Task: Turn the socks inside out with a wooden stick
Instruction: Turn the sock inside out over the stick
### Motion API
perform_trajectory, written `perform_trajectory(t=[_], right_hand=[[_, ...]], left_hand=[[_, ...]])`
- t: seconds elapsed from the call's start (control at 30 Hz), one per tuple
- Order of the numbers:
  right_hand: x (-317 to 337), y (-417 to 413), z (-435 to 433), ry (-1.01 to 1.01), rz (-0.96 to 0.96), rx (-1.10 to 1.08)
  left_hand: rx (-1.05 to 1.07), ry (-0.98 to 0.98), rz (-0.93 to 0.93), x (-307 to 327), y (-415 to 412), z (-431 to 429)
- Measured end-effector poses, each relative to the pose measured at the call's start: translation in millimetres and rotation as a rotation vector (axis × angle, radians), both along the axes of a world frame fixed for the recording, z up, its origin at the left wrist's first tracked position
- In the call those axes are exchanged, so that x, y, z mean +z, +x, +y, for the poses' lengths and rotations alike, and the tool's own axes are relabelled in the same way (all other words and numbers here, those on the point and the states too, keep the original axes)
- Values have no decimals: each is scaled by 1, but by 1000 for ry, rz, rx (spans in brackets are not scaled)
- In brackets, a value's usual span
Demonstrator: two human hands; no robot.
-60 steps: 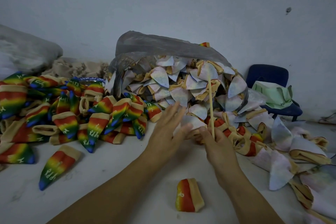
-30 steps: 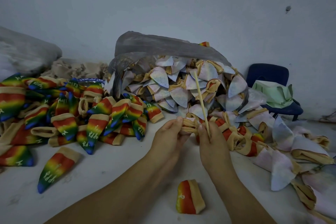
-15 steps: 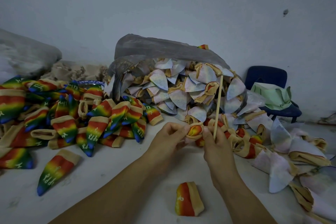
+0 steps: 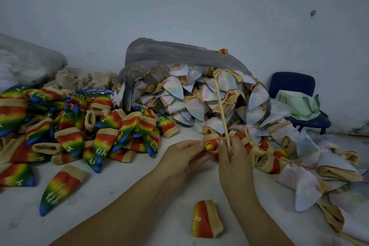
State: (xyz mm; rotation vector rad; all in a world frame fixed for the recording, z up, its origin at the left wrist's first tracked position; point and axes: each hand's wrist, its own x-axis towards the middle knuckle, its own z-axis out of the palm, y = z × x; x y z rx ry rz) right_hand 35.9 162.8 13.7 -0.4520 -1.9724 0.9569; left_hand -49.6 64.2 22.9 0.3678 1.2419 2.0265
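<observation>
Both hands meet at the middle of the white table. My left hand [image 4: 184, 159] pinches one side of a small sock [image 4: 211, 144] with a tan cuff, its red and yellow side bulging out. My right hand [image 4: 232, 163] grips the other side and also holds a thin wooden stick [image 4: 221, 110], which points up and leans slightly left over the pile. A grey plastic bag [image 4: 179, 56] behind spills pale inside-out socks [image 4: 191, 106]. Rainbow socks [image 4: 69, 126] lie heaped on the left.
One rainbow sock [image 4: 206, 219] lies alone near my right forearm, another [image 4: 60, 187] lies alone at the front left. More pale socks [image 4: 307, 181] trail along the right side. A blue chair [image 4: 295, 94] with a green cloth stands at the back right. A grey bundle [image 4: 26, 62] lies far left.
Both hands took up a sock from the pile's edge and its red-yellow side has come out between my fingers. The stick tipped from leaning right to leaning left.
</observation>
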Motion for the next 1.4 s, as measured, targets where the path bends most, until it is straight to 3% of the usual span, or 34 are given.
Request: perform_trajectory(t=[0.27,0.4,0.6,0.67,0.73,0.83,0.93,1.1,1.23,1.4], right_hand=[[-8,-5,-6,64,-87,-18],[-8,-7,-5,2,-87,-28],[-3,-8,0,-394,-27,55],[-3,-7,1,-633,8,160],[-3,-7,2,-739,26,231],[-5,-5,5,-474,-47,153],[-5,-3,8,-203,-60,131],[-5,-1,14,-92,-118,102],[-5,-1,13,-106,-70,101],[-5,-2,10,-82,-56,101]], left_hand=[[188,-176,199,-3,-1,5],[151,-143,71,0,-5,9],[-117,123,-228,2,-8,7],[-34,61,-210,-1,-10,8],[80,-61,-71,-5,-10,9],[228,-272,362,-7,-7,5],[174,-304,742,-3,-5,-2],[31,-237,696,-7,-3,-2],[95,-198,704,-7,-1,1],[144,-298,619,-6,-5,-1]])
